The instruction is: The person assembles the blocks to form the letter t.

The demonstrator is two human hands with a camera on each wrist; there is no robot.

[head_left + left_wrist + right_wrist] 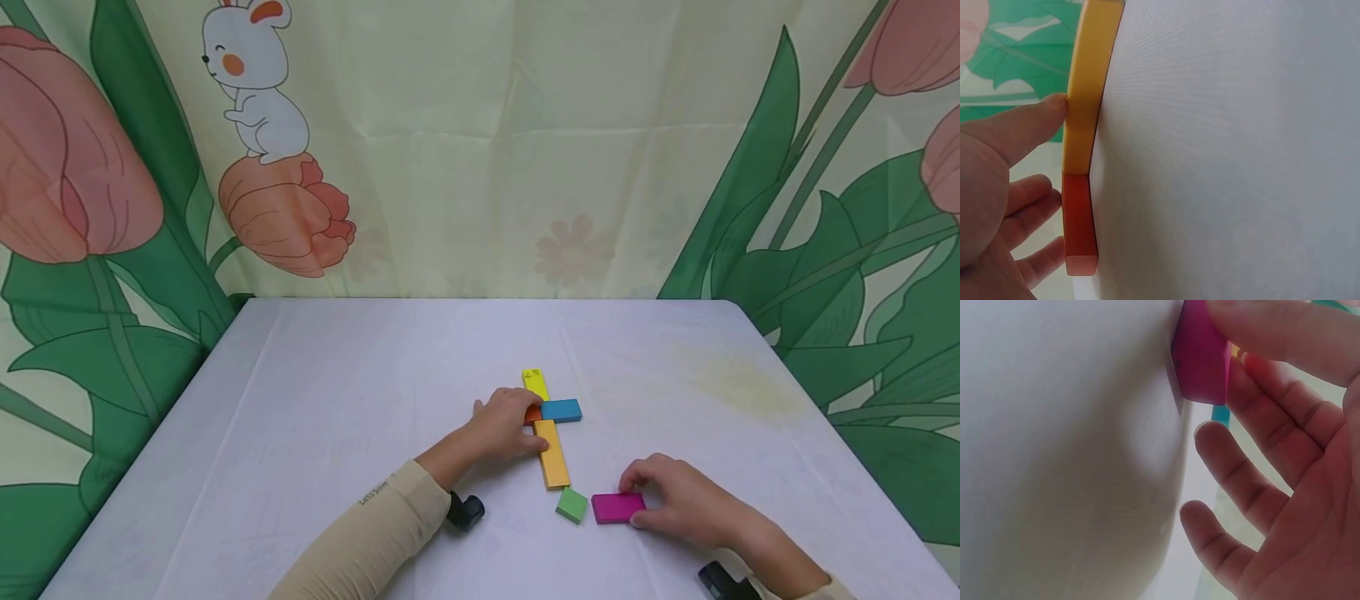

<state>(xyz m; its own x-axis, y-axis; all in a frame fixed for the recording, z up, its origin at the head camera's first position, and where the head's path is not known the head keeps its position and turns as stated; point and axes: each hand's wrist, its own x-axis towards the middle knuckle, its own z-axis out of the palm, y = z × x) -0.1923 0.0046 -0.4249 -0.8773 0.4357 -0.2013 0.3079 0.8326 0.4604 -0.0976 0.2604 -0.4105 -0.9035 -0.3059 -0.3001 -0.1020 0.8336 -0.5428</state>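
Note:
My left hand (501, 425) rests on a row of flat wooden blocks. Its thumb touches the side of a long orange-yellow block (552, 456), and its other fingers lie along a red-orange block (1079, 215), partly hidden in the head view. Beside the red-orange block sits a blue block (562, 410), with a yellow block (534, 382) beyond. A small green block (572, 505) lies at an angle by the near end of the orange-yellow one. To its right, my right hand (686, 504) pinches a magenta block (617, 508) between thumb and fingers, low at the table surface.
A white cloth covers the table (337, 375), its far edge meeting a printed curtain (465, 125) with tulips and a rabbit. Black wrist cameras hang under each wrist, the left one (467, 512) close to the cloth.

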